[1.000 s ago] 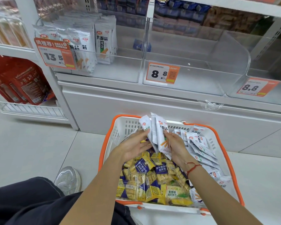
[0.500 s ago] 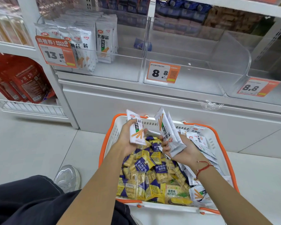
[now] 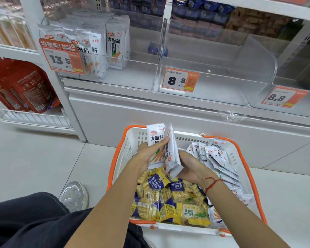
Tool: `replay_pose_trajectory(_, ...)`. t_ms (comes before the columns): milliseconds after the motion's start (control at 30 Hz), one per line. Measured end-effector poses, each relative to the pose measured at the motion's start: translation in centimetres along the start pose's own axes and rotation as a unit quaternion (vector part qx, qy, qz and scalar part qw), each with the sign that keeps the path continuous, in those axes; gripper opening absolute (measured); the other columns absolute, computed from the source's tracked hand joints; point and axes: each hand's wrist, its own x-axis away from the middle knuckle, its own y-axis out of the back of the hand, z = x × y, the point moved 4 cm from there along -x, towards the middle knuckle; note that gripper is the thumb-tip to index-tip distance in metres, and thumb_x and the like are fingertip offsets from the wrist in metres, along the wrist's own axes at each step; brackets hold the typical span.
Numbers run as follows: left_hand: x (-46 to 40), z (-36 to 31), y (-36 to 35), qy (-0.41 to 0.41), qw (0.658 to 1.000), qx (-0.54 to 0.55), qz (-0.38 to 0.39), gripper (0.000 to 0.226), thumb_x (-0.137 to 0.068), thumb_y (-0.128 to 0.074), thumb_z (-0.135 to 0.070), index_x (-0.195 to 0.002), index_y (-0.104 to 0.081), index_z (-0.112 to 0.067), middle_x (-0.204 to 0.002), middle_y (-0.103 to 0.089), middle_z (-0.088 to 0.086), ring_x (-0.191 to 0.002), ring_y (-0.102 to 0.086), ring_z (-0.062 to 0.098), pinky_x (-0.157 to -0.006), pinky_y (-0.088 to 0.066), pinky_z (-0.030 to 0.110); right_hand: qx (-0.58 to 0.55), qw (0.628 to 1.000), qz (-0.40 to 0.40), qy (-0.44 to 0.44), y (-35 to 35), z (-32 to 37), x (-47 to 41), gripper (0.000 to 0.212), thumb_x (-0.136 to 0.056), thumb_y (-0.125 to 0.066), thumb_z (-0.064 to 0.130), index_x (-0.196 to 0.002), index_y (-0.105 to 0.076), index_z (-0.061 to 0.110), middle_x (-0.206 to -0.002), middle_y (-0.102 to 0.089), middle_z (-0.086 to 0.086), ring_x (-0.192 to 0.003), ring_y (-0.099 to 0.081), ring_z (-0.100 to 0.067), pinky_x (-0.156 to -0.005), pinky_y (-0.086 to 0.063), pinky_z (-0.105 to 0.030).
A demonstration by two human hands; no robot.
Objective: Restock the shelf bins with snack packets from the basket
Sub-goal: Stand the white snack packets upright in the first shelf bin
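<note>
Over the basket (image 3: 243,230): we gather white packets (image 3: 164,149); both hands, left (image 3: 147,154) and right (image 3: 190,167), grip them.
Next: lift to left bin (image 3: 132,81).

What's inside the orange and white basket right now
Inside the basket: yellow-and-blue snack packets heaped left and centre, white packets stacked along the right. Whatever lies beneath them is covered.

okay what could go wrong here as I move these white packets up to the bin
The left hand and right hand pinch a loose, fanned bunch of white packets; one may slip back into the basket. Three bins look alike: only the left bin holds matching packets, so the middle bin would be a misplacement.
</note>
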Motion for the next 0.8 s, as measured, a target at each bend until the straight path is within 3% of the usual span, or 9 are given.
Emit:
replay_pose_trajectory(100, -0.1, 0.1, -0.4, 0.022, 1.0, -0.009, 0.008, 0.107, -0.028, -0.089, -0.054, -0.118, -0.061, -0.003, -0.104, -0.071, 0.013, -0.092, -0.069, 0.026, -0.08, -0.057, 0.038, 0.113, 0.99, -0.071, 0.054, -0.3, 0.5, 0.1, 0.025, -0.1, -0.044, 0.024, -0.098, -0.063, 0.007, -0.088, -0.066, -0.012, -0.075, -0.06, -0.022, -0.059, -0.052, -0.031)
replay_pose_trajectory(200, -0.3, 0.9, -1.3, 0.056, 0.998, -0.017, 0.018, 0.098, -0.041, -0.089, -0.056, -0.117, -0.058, -0.003, -0.106, -0.069, 0.013, -0.092, -0.068, 0.026, -0.076, -0.058, 0.038, 0.11, 0.976, -0.145, 0.118, -0.1, 1.2, 0.3, 0.033, -0.103, -0.034, 0.013, -0.077, -0.053, 0.009, -0.071, -0.051, -0.006, -0.064, -0.048, -0.012, -0.046, -0.043, -0.015)
replay_pose_trajectory(267, -0.8, 1.7, -1.6, 0.083, 0.996, -0.014, 0.028, 0.099, -0.033, -0.09, -0.059, -0.112, -0.064, -0.006, -0.101, -0.072, 0.013, -0.088, -0.07, 0.028, -0.077, -0.059, 0.041, 0.119, 0.968, -0.162, 0.148, 0.0, 1.2, 0.6, 0.035, -0.103, -0.033, 0.018, -0.088, -0.06, 0.002, -0.073, -0.056, -0.009, -0.064, -0.053, -0.015, -0.046, -0.046, -0.016)
replay_pose_trajectory(333, -1.0, 2.1, -1.6, 0.105, 0.994, -0.003, 0.036, 0.097, -0.033, -0.091, -0.058, -0.112, -0.066, -0.007, -0.099, -0.072, 0.014, -0.087, -0.071, 0.029, -0.077, -0.058, 0.044, 0.129, 0.967, -0.141, 0.17, -0.2, 1.5, 0.7, 0.045, -0.103, -0.03, 0.036, -0.108, -0.063, 0.005, -0.08, -0.065, -0.008, -0.071, -0.062, -0.017, -0.059, -0.051, -0.023)
replay_pose_trajectory(467, -0.2, 1.5, -1.5, 0.129, 0.989, 0.023, 0.073, 0.033, -0.078, -0.077, -0.029, -0.098, -0.067, -0.006, -0.091, -0.073, 0.015, -0.078, -0.069, 0.029, -0.073, -0.058, 0.043, 0.205, 0.964, -0.021, 0.166, -0.4, 2.2, 1.3, 0.053, -0.081, -0.05, 0.068, -0.107, -0.065, 0.025, -0.098, -0.074, -0.004, -0.092, -0.07, -0.017, -0.086, -0.054, -0.034)
replay_pose_trajectory(567, -0.3, 1.4, -1.4, 0.149, 0.984, 0.019, 0.097, 0.021, -0.082, -0.074, -0.026, -0.086, -0.066, -0.007, -0.079, -0.072, 0.013, -0.076, -0.068, 0.027, -0.079, -0.056, 0.043, 0.246, 0.957, -0.005, 0.154, 0.7, 2.0, 1.7, 0.055, -0.075, -0.073, 0.04, -0.121, -0.06, 0.012, -0.104, -0.072, -0.006, -0.092, -0.07, -0.016, -0.082, -0.053, -0.028)
replay_pose_trajectory(667, -0.4, 1.1, -1.2, 0.142, 0.984, -0.003, 0.104, 0.017, -0.082, -0.074, -0.019, -0.087, -0.063, -0.007, -0.075, -0.071, 0.01, -0.076, -0.067, 0.025, -0.082, -0.054, 0.044, 0.294, 0.941, -0.094, 0.136, 2.7, 2.5, 1.5, 0.048, -0.077, -0.072, 0.001, -0.12, -0.051, 0.002, -0.098, -0.071, -0.012, -0.082, -0.07, -0.025, -0.072, -0.057, -0.034)
replay_pose_trajectory(733, -1.0, 0.7, -0.3, 0.094, 0.992, -0.067, 0.056, 0.032, -0.082, -0.074, -0.023, -0.105, -0.06, -0.006, -0.097, -0.07, 0.013, -0.093, -0.065, 0.029, -0.09, -0.051, 0.044, 0.322, 0.935, -0.099, 0.108, 3.5, 3.8, 1.7, 0.038, -0.079, -0.066, -0.005, -0.114, -0.051, -0.002, -0.097, -0.07, -0.017, -0.082, -0.069, -0.029, -0.074, -0.056, -0.039)
replay_pose_trajectory(800, -1.6, -0.1, 1.1, 0.013, 0.984, -0.174, -0.025, 0.058, -0.085, -0.07, -0.036, -0.129, -0.051, -0.004, -0.128, -0.057, 0.012, -0.117, -0.054, 0.031, -0.099, -0.043, 0.041, 0.372, 0.926, -0.024, 0.052, 3.6, 5.2, 2.4, 0.02, -0.081, -0.061, -0.007, -0.099, -0.053, -0.001, -0.094, -0.068, -0.016, -0.081, -0.067, -0.028, -0.076, -0.054, -0.04)
